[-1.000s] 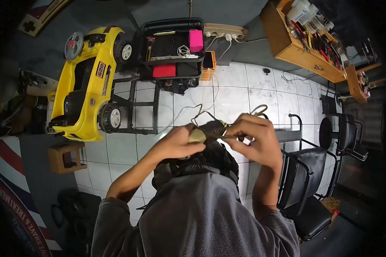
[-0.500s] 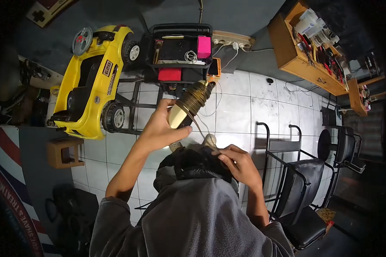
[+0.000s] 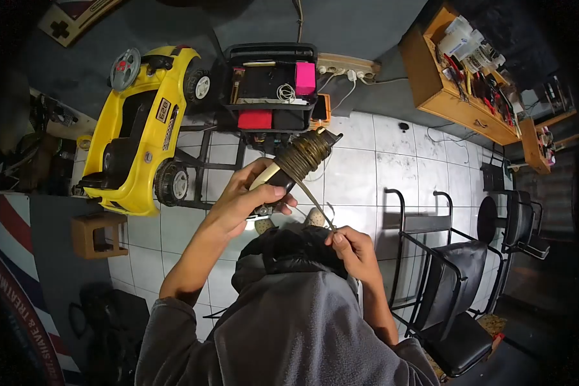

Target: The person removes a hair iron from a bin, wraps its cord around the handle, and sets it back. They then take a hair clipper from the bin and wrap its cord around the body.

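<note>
My left hand (image 3: 241, 199) is wrapped round a cream and black hair clipper (image 3: 266, 178), held tilted with its far end up to the right. A brownish cord (image 3: 304, 154) is wound in several turns round that far end. One length of the cord runs down from the coil to my right hand (image 3: 354, 249), which pinches it between thumb and fingers in front of my lap. Part of the clipper's body is hidden behind my left fingers.
A black cart (image 3: 270, 51) holding a pink box (image 3: 305, 78) stands ahead. On the left are a yellow toy car (image 3: 125, 148) and a brown stool (image 3: 100, 235). Black chairs (image 3: 453, 289) stand on the right, below a wooden drawer unit (image 3: 460, 106) loaded with tools.
The clipper has turned in my left hand and its wound end has swung right. My right hand has moved slightly right and down, and the cord between my hands looks straighter.
</note>
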Motion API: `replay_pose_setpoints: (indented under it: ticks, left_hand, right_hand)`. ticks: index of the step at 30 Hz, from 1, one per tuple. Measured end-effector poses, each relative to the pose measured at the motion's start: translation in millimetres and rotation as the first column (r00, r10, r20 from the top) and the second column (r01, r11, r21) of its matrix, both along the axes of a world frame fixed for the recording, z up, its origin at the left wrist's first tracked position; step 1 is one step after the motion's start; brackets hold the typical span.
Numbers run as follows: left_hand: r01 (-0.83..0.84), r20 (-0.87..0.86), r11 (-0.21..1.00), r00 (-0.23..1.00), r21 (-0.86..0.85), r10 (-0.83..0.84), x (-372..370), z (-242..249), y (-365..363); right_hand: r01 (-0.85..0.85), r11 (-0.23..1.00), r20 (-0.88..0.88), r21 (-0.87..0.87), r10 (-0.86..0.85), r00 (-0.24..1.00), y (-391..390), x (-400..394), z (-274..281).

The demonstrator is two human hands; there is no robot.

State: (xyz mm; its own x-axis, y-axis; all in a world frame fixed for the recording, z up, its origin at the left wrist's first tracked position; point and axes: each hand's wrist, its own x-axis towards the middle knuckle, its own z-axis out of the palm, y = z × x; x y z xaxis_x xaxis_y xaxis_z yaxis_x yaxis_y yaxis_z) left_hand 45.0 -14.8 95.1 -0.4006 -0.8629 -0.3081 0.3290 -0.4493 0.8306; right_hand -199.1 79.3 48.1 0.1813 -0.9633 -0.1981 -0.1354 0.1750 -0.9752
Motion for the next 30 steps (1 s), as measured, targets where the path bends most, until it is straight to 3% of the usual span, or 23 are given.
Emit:
replay_pose_setpoints:
  ticks: [2, 6, 9, 10, 12, 13, 16, 20, 25, 29, 30]
  left_hand:
    - [0.014, -0.059, 1.0, 0.998, -0.007, -0.014, 0.0, -5.7, 0.6]
    - [0.073, 0.012, 0.995, 0.997, -0.069, -0.073, -3.6, -15.6, 0.5]
    - [0.059, -0.157, 0.964, 0.987, 0.261, -0.017, -8.6, -19.0, 4.5]
    - [0.062, -0.156, 0.963, 0.987, 0.261, -0.021, -8.9, -17.3, 5.5]
    - [0.197, -0.331, 0.888, 0.942, 0.415, -0.054, -8.6, -14.1, 6.9]
    - [0.169, -0.231, 0.883, 0.97, 0.438, -0.071, -8.8, -13.6, 6.9]
    - [0.065, -0.105, 0.939, 0.994, 0.338, -0.031, -14.3, -24.1, 4.9]
    - [0.109, -0.149, 0.904, 0.988, 0.412, -0.051, -16.8, -29.4, 1.1]
    - [-0.029, 0.036, 0.978, 0.999, 0.206, 0.022, -25.9, -22.3, 2.5]
    - [-0.062, 0.031, 0.969, 0.998, 0.241, 0.056, -25.0, -24.7, 0.6]
    - [-0.004, -0.088, 0.954, 0.996, 0.299, 0.032, -23.0, -24.9, 1.8]
  right_hand:
    - [-0.07, 0.988, 0.096, 0.14, 0.057, 0.994, -1.5, -4.2, 0.6]
    - [-0.104, 0.987, 0.205, 0.125, 0.077, 0.976, 0.9, -11.7, 1.4]
    - [-0.094, 0.983, 0.249, 0.156, 0.053, 0.967, 0.0, -14.2, 2.8]
    - [-0.098, 0.981, 0.251, 0.168, 0.053, 0.967, -0.7, -14.4, 3.3]
    - [-0.096, 0.979, 0.256, 0.18, 0.047, 0.966, 0.4, -15.1, 3.6]
    - [-0.107, 0.977, 0.243, 0.183, 0.06, 0.968, 1.7, -16.5, 3.5]
    - [-0.119, 0.975, 0.246, 0.189, 0.07, 0.967, 4.5, -21.8, 6.5]
    - [-0.105, 0.971, 0.23, 0.213, 0.054, 0.972, 5.2, -24.9, 4.5]
    - [-0.137, 0.979, 0.219, 0.15, 0.102, 0.97, 8.2, -21.6, 16.2]
    - [-0.075, 0.977, 0.19, 0.198, 0.037, 0.981, -1.3, -23.7, 10.1]
    - [-0.073, 0.978, 0.191, 0.197, 0.035, 0.981, -5.2, -21.6, 3.0]
